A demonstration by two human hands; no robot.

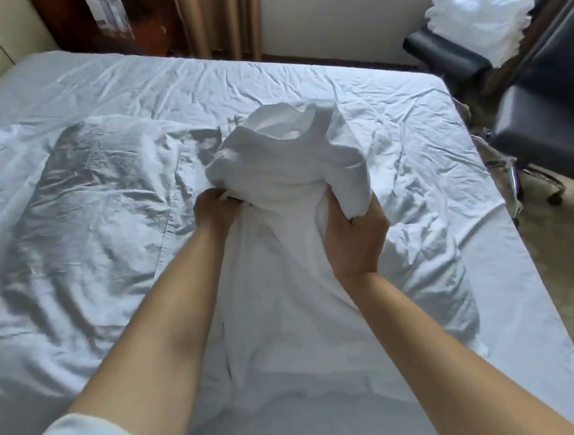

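Observation:
A white pillowcase (284,286) runs from my body out over the bed, its far end bunched up into an open mouth (286,142). My left hand (216,211) grips the bunched cloth on its left side. My right hand (355,232) grips the gathered cloth on the right, fingers curled round it. What is inside the bunched part is hidden. A white pillow in a shiny case (82,212) lies to the left on the bed.
The bed (407,111) has a wrinkled white sheet, its right edge running diagonally. A dark chair (547,135) stands to the right, with a stack of folded white linen (479,20) on a dark stool. Brown curtains (218,16) hang at the back.

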